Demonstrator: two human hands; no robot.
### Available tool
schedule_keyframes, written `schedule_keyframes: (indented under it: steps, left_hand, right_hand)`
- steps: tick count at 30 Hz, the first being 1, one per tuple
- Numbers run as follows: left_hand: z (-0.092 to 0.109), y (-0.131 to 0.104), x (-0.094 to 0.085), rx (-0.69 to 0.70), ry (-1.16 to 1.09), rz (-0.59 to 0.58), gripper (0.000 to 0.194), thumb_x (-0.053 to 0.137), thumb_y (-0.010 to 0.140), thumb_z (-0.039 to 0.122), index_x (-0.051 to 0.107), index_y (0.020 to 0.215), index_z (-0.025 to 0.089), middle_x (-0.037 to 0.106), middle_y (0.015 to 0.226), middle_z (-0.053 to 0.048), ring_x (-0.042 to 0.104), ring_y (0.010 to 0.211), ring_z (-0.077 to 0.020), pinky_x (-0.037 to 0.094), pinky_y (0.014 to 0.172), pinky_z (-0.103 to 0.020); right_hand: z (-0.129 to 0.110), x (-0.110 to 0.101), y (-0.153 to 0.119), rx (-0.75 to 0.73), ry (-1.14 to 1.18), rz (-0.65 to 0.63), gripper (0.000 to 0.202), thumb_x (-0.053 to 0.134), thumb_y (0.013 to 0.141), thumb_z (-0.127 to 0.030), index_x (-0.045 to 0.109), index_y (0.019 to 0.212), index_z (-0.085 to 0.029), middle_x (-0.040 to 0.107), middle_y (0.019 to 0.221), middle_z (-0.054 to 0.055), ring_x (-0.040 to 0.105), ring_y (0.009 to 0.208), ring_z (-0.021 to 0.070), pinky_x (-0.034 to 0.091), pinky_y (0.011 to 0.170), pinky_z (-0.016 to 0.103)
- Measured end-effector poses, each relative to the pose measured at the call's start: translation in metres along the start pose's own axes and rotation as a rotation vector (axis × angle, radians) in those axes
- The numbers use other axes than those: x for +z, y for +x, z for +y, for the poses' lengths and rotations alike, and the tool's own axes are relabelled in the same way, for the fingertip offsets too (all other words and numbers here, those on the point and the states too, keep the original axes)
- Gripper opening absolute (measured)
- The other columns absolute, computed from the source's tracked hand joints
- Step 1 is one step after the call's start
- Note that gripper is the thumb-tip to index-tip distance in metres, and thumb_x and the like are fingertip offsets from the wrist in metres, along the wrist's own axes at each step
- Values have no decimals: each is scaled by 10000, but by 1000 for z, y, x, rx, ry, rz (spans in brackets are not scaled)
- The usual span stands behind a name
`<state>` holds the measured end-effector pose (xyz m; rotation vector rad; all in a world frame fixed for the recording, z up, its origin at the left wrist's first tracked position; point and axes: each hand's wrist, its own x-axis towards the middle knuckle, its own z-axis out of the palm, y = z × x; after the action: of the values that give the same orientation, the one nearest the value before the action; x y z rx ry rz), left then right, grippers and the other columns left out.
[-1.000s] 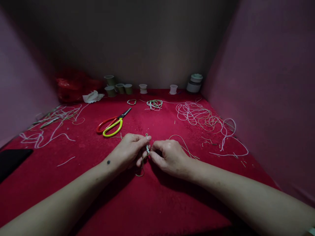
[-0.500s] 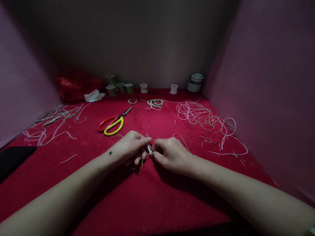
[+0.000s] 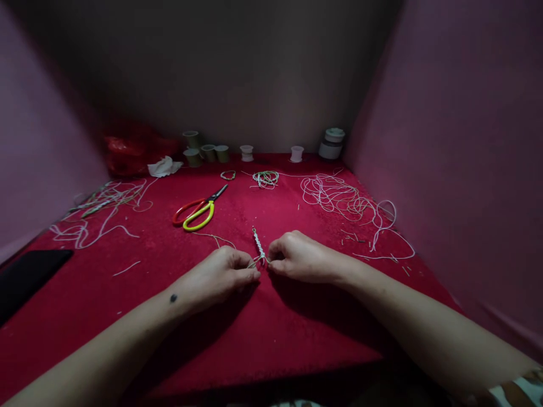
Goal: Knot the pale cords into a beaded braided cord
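A short knotted white-and-green cord braid [image 3: 258, 244] lies on the red cloth between my hands, its far end pointing away from me. My left hand [image 3: 227, 273] pinches a thin cord that leaves the near end of the braid on the left. On the other side, my right hand [image 3: 297, 257] has thumb and forefinger closed on a cord [image 3: 268, 260] from the same end. A loose greenish cord [image 3: 216, 236] curves over the cloth beyond my left hand.
Scissors [image 3: 198, 213] with red and yellow handles lie beyond my left hand. Tangled cords [image 3: 339, 195] spread at the right, more [image 3: 106, 198] at the left. Thread spools [image 3: 247, 153] and a jar [image 3: 332, 143] line the back wall. A black flat object [image 3: 34, 277] sits at the left edge.
My left hand has let go of the braid's body and moved down to the cord at its near end. More of the braid now shows. My right hand has shifted slightly.
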<state>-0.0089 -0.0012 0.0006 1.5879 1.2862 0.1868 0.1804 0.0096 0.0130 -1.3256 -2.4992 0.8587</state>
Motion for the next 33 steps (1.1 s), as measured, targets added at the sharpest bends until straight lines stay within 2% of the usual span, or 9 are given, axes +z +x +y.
schedule_keyframes:
  steps: [6, 8, 12, 15, 20, 23, 26, 29, 33]
  left_hand:
    - [-3, -19, -4, 166, 102, 108, 279, 543, 786, 384, 538, 598, 179, 459, 621, 34, 420, 597, -120, 342, 549, -227]
    - [-3, -26, -2, 152, 98, 106, 292, 516, 808, 401, 564, 629, 175, 482, 642, 22, 433, 611, -127, 356, 561, -234]
    - [-4, -37, 4, 40, 1, 33, 324, 455, 844, 434, 562, 678, 176, 461, 586, 36, 368, 497, -104, 309, 456, -223]
    - [-6, -41, 8, 49, 4, 45, 306, 449, 851, 415, 545, 675, 185, 480, 587, 36, 370, 485, -99, 302, 441, -212]
    - [-7, -48, 16, 108, 59, 55, 263, 444, 855, 382, 569, 720, 194, 574, 676, 2, 482, 603, -132, 383, 554, -227]
    - [-6, -55, 21, 99, 61, 26, 261, 441, 854, 388, 584, 745, 199, 584, 683, -1, 509, 633, -146, 394, 592, -242]
    - [-3, -62, 26, 81, 55, 35, 267, 457, 843, 405, 598, 744, 200, 599, 693, -7, 511, 639, -151, 385, 587, -242]
    - [-1, -70, 30, 81, 50, 11, 290, 447, 851, 421, 590, 727, 201, 590, 677, -4, 491, 619, -144, 376, 576, -240]
    - [-4, -79, 36, 100, 100, -41, 319, 402, 881, 435, 570, 737, 206, 541, 663, 13, 450, 600, -131, 358, 568, -239]
  right_hand:
    - [5, -4, -14, -41, 63, 20, 150, 556, 785, -181, 684, 724, -135, 594, 630, 16, 478, 582, 103, 330, 549, 217]
    - [4, -3, -18, -75, 39, 67, 137, 558, 789, -170, 665, 711, -135, 606, 675, 27, 494, 632, 114, 352, 600, 228]
    - [0, 0, -25, -119, 30, 148, 117, 540, 786, -128, 613, 696, -128, 599, 711, 34, 502, 692, 128, 374, 662, 247]
    - [-2, 4, -28, -66, 215, 116, 95, 497, 814, -130, 578, 764, -130, 603, 701, 22, 495, 617, 105, 381, 592, 226]
    - [-4, 13, -35, 63, 442, 18, 144, 488, 842, -162, 531, 977, -135, 624, 663, 11, 539, 584, 103, 399, 556, 214]
    - [-6, 18, -39, 92, 303, 52, 224, 538, 831, -208, 552, 1039, -125, 623, 674, 23, 539, 586, 115, 388, 553, 229]
    - [-11, 22, -41, 165, -19, 168, 243, 577, 809, -291, 600, 991, -132, 643, 738, 67, 560, 636, 156, 371, 565, 263]
    - [-17, 25, -41, 253, -301, 158, 142, 540, 795, -244, 637, 836, -149, 655, 746, 92, 581, 646, 193, 337, 548, 288]
    - [-20, 30, -44, 218, -419, 142, 137, 495, 776, -174, 627, 755, -145, 646, 823, 113, 581, 688, 202, 327, 549, 304]
